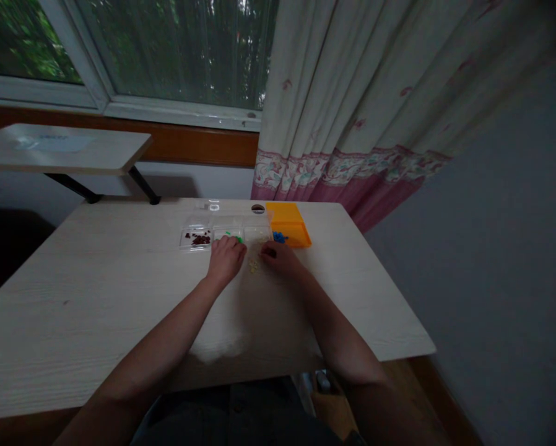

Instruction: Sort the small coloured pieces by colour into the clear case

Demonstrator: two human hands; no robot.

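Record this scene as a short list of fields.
Left hand: at the near edge of the clear tray, by its middle compartment; grip unclear
Right hand: fingers bent in front of the tray's right end; whether it holds anything is unclear
Tray contents: dark pieces in the left compartment, green pieces in the middle
Loose on table: pale pieces, between the hands
Orange case: right of the tray, blue pieces in it
Backdrop: window, curtain
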